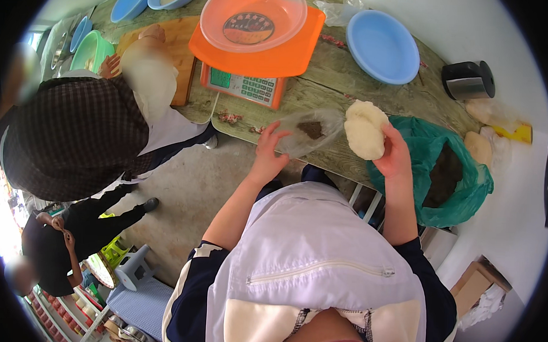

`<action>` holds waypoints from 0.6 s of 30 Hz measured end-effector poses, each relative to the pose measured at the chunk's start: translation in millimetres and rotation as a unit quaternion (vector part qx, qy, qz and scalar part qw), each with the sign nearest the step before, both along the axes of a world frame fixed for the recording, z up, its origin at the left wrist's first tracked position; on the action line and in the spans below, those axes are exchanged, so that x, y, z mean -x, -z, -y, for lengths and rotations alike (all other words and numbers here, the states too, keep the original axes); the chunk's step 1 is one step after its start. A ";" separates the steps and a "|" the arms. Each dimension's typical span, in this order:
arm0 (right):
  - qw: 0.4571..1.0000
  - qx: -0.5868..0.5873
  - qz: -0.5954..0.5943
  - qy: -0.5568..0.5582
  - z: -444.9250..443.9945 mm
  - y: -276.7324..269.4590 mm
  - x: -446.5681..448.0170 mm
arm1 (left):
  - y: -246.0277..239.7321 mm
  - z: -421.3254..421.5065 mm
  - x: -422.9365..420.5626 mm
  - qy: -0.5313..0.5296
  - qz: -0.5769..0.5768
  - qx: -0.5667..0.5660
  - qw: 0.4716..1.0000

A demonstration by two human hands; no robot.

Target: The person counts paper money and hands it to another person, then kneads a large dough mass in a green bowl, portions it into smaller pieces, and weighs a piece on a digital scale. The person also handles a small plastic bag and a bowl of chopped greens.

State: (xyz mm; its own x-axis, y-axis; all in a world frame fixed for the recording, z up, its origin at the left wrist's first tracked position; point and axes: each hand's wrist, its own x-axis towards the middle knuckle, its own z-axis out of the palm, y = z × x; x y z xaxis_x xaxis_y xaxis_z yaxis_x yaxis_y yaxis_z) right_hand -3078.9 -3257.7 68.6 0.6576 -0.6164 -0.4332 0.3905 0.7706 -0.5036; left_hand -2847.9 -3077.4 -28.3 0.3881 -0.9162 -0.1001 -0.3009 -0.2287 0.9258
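My right hand [396,151] grips a pale, cream-coloured lump, seemingly dough or steamed bread [365,130], by its right side. Beside it, my left hand [271,155] touches the near left edge of a clear plastic bag [310,132] that has a dark brown crumbly material at its middle; whether the fingers pinch the film is unclear. A green plastic bag [455,213], opened at the top with dark contents, lies right of my right hand. Beyond my left hand stands an orange digital scale [254,87] bearing a translucent plastic basin [254,21].
A blue basin [382,47] and a black and silver appliance [469,81] stand at the back right. To the left, a co-worker in a checked garment [74,134] leans over a wooden board [182,61] near a green basin [93,53]. Another person in black [50,253] is behind, near a grey stool [134,268].
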 end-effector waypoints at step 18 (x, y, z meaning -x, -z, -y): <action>0.976 0.173 -0.086 -0.099 -33.8 -20.8 -29.6 | 0.9 22.2 14.4 -0.153 0.124 -0.032 0.980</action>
State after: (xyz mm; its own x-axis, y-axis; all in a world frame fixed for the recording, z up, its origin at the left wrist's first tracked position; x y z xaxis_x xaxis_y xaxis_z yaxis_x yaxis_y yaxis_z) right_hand -3049.3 -3223.9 89.5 0.7145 -0.6136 -0.3362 0.1380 0.5947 -0.7920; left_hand -2862.3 -3099.6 -29.2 0.6633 -0.7481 -0.0211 -0.4230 -0.3980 0.8141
